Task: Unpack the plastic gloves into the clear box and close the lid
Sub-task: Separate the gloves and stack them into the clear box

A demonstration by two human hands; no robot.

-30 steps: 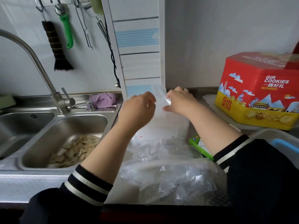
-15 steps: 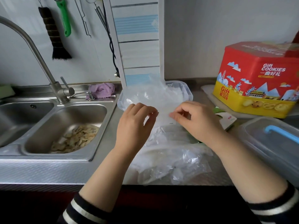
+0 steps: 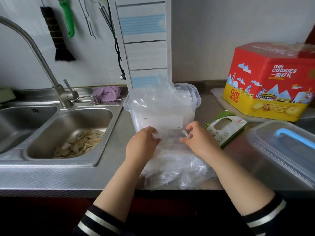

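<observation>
The clear box [image 3: 196, 97] stands open on the steel counter, filled with crumpled plastic gloves [image 3: 158, 97] that rise above its rim. In front of it lies a loose heap of more clear plastic gloves [image 3: 177, 167] near the counter's front edge. My left hand [image 3: 142, 144] and my right hand [image 3: 198, 139] both pinch the far edge of that heap, just before the box's front wall. The box's clear lid with a blue handle [image 3: 283, 149] lies at the right.
A double steel sink [image 3: 68, 133] with vegetable peelings and a tall tap [image 3: 42, 58] is at the left. A red and yellow cookie tin [image 3: 271, 79] stands at the back right. A green and white glove package [image 3: 225, 127] lies beside my right hand.
Both hands came back from above the box down to the heap on the counter and now pinch its plastic. The gloves they held earlier now sit in the box.
</observation>
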